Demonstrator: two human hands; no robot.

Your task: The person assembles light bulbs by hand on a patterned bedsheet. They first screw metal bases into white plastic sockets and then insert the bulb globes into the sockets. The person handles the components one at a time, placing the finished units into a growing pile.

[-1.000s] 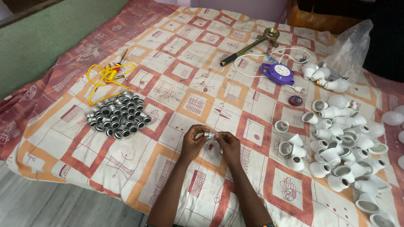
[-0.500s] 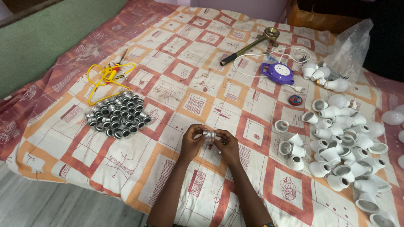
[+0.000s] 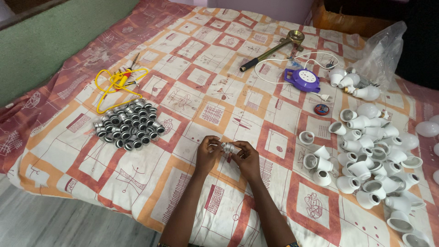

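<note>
Where both hands meet at near centre over the patterned red, orange and cream bedsheet (image 3: 192, 96), small silver metal cap (image 3: 227, 147) held between them, just above the cloth. Left hand (image 3: 208, 154): fingers curled, grip clenched on left end of the cap. Right hand (image 3: 247, 158): fingers curled, grip clenched on right end of the same cap. Both forearms entering from the near edge, converging toward the cap.

Left of the hands, well apart: cluster of matching silver metal caps (image 3: 128, 124), packed close together, lying on the sheet. Far left, just beyond that cluster: coil of yellow wire (image 3: 116, 82) with a thin screwdriver-like tool lying across it.

Right of the hands: heap of white plastic bulb housings (image 3: 366, 160), many lying with open ends up or sideways, spreading to the near right corner. Farther right: white rounded bulb domes (image 3: 427, 129) at the edge of view. Far right: crumpled clear plastic bag (image 3: 382, 55), with several white bulbs just beside it.

Far centre: long metal tool with brass-coloured head and dark handle (image 3: 272, 49), lying diagonally. Near it: round purple extension box (image 3: 302, 80) with white cord looped beside it. Just near of that: small round roll of dark tape (image 3: 321, 109).
</note>
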